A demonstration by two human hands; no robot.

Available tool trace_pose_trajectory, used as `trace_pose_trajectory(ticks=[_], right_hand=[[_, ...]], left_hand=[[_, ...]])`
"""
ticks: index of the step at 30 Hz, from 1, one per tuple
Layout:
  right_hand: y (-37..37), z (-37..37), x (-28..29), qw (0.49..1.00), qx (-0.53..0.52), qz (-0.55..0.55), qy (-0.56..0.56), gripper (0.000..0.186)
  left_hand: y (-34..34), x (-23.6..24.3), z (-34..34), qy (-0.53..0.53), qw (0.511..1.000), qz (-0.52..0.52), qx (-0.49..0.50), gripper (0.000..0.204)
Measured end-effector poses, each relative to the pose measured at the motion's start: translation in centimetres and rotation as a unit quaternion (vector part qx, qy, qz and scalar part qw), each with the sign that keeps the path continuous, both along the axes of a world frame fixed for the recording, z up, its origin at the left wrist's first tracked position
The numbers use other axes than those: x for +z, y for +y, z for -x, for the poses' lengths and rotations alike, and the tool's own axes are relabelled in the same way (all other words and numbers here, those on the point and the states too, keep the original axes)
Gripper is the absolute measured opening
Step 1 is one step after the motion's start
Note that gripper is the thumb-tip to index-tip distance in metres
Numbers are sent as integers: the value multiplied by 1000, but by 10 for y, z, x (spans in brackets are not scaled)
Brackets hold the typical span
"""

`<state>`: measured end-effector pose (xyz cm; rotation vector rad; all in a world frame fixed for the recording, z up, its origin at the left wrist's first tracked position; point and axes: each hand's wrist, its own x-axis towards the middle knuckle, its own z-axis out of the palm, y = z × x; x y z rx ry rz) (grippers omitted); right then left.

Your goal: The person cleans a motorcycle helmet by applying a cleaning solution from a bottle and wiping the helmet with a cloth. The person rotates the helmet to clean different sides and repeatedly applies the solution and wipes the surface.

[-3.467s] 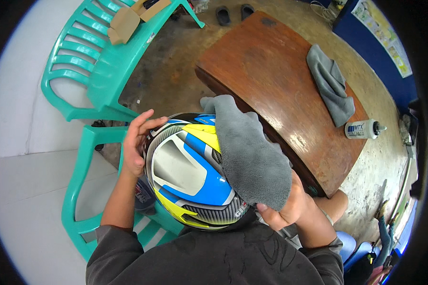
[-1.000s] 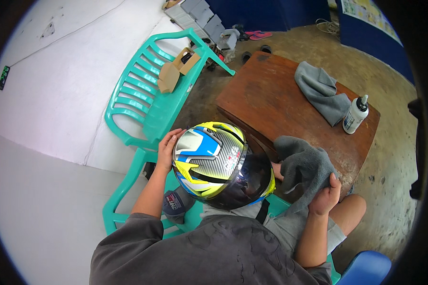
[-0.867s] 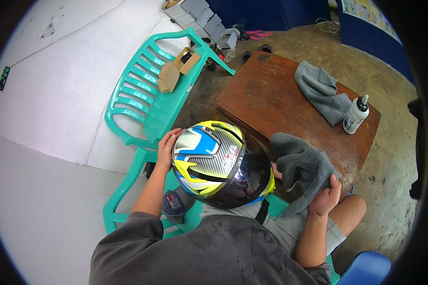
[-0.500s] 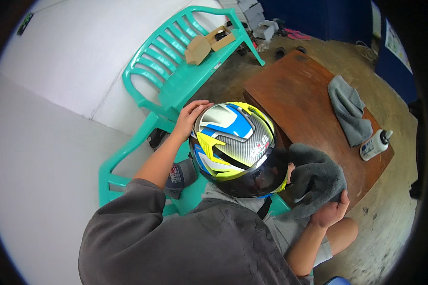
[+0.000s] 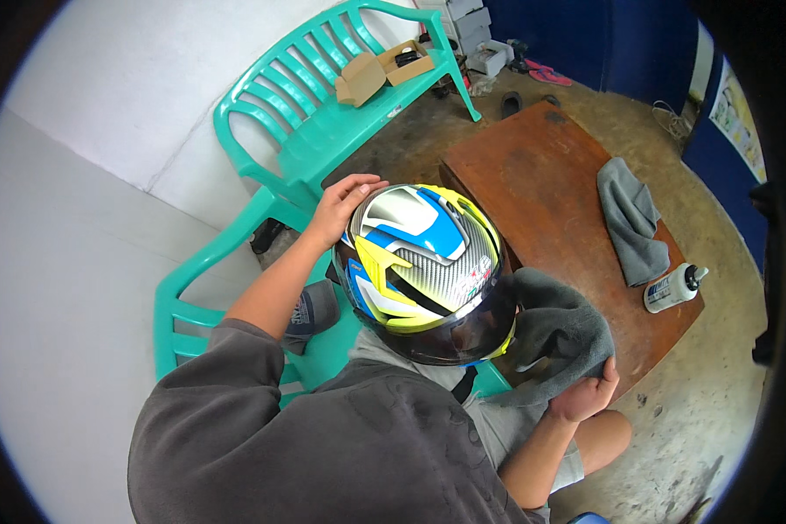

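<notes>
Brown table (image 5: 533,183) near helmet (image 5: 419,253); green bench (image 5: 323,144) beside white wall (image 5: 140,79).

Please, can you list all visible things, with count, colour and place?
Helmet: 1, multicoloured, centre
Table: 1, brown, right of helmet
Cloths: 2, grey, one beside helmet, one on table
Bottle: 1, white, on table
Seats: 2, green, far left and under person
Box: 1, brown, on far seat
Cap: 1, grey, on near seat
Slippers: 2, dark, behind table
Flip-flops: count unclear, pink, top
Cartons: several, grey, top
Poster: 1, pale, right edge
Shirt: 1, dark grey, bottom
Left hand: 1, bare, on helmet
Right hand: 1, bare, holding cloth
</notes>
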<state>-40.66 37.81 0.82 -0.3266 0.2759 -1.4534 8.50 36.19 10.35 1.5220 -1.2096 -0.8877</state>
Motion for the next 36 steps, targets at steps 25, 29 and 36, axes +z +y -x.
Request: trace_pose_trajectory(ticks=[25, 29, 36], right_hand=[[-8, 0, -8, 999, 32, -5, 33, 61], [-6, 1, -11, 999, 33, -11, 20, 60], [-6, 2, -14, 997, 34, 10, 67, 60]], left_hand=[[0, -7, -2, 10, 1000, 19, 1, 41], [-1, -7, -2, 5, 1000, 24, 7, 41], [-1, -4, -4, -11, 999, 18, -27, 42]])
